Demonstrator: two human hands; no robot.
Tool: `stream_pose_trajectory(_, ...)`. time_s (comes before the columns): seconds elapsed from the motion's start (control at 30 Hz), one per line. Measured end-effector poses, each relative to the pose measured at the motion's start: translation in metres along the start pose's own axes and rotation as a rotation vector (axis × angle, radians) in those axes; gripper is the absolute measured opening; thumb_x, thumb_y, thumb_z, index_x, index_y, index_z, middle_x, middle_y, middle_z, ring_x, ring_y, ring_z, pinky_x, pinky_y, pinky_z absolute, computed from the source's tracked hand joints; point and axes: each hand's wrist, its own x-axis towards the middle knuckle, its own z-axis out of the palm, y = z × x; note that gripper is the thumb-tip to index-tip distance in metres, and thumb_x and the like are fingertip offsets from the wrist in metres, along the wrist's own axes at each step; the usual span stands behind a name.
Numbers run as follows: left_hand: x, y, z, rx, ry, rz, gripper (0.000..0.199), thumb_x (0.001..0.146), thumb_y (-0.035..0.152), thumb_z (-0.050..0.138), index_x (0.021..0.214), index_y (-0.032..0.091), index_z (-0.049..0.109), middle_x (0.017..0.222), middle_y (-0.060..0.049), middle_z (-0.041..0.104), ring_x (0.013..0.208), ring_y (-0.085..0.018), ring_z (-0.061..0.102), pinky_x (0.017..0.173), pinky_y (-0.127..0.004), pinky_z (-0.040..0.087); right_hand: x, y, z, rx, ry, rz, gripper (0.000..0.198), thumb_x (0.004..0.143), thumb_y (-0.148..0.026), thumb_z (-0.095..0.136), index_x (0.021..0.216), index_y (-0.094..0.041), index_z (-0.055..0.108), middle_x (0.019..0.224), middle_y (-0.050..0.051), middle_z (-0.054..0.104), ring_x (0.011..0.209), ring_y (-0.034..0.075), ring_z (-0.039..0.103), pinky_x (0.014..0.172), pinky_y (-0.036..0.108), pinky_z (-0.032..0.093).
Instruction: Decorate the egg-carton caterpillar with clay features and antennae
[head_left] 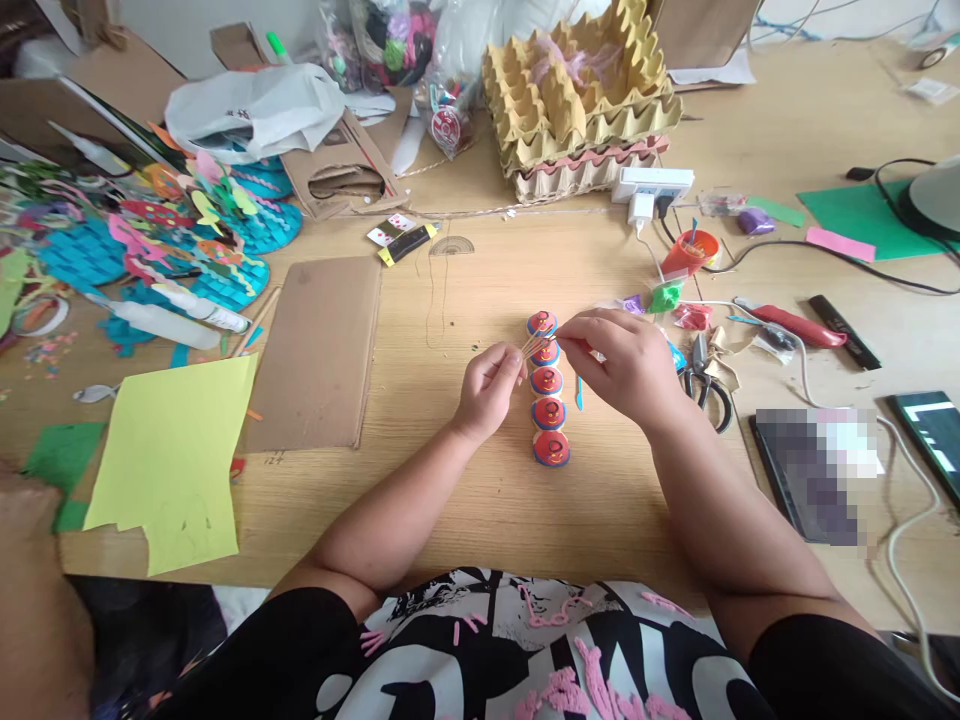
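A column of several round red pieces (551, 449) with blue rims and small faces runs down the tabletop in front of me. Over its upper part, my left hand (489, 390) is closed on a few thin pale sticks (534, 347), toothpick-like, that point up and to the right. At their far ends my right hand (626, 362) pinches with thumb and forefinger; whatever lies between those fingertips is too small to make out. A small blue plastic tool (579, 392) lies just below my right fingers, beside the column.
Left lie brown cardboard (319, 350), yellow paper (176, 465) and decorated blue pieces (247, 225). Egg trays (577, 110) and a power strip (654, 182) stand behind. Scissors (703, 385), an orange cup (690, 252), a phone (799, 480) and cables are right. Another person's arm (41, 580) shows lower left.
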Motion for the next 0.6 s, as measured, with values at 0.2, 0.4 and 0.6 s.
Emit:
stream_pose_trajectory(0.2, -0.001, 0.005, -0.001, 0.157, 0.139, 0.051, 0.054, 0.103, 0.064, 0.053, 0.072, 0.020, 0.057, 0.067, 0.001, 0.054, 0.063, -0.012, 0.049, 0.063, -0.026, 0.042, 0.000, -0.003, 0.015, 0.171, 0.134, 0.370, 0.009, 0.093, -0.020, 0.062, 0.088, -0.020, 0.070, 0.073, 0.001, 0.071, 0.062, 0.015, 0.059, 0.062, 0.029, 0.046)
stream_pose_trajectory(0.4, -0.001, -0.001, 0.000, 0.166, 0.161, 0.044, 0.052, 0.104, 0.063, 0.052, 0.075, 0.020, 0.059, 0.069, 0.000, 0.058, 0.067, -0.012, 0.054, 0.067, -0.026, 0.045, -0.003, 0.002, 0.023, 0.157, -0.081, 0.446, 0.028, 0.101, -0.032, 0.055, 0.077, -0.020, 0.064, 0.061, 0.001, 0.059, 0.057, 0.015, 0.049, 0.058, 0.029, 0.036)
stream_pose_trajectory(0.6, 0.000, -0.003, -0.001, 0.172, 0.197, 0.065, 0.051, 0.105, 0.063, 0.051, 0.077, 0.020, 0.060, 0.073, 0.000, 0.061, 0.071, -0.012, 0.057, 0.071, -0.025, 0.047, -0.004, 0.000, 0.033, 0.390, -0.179, 0.418, 0.019, 0.095, -0.020, 0.059, 0.104, -0.018, 0.076, 0.094, 0.006, 0.078, 0.079, 0.017, 0.066, 0.073, 0.028, 0.048)
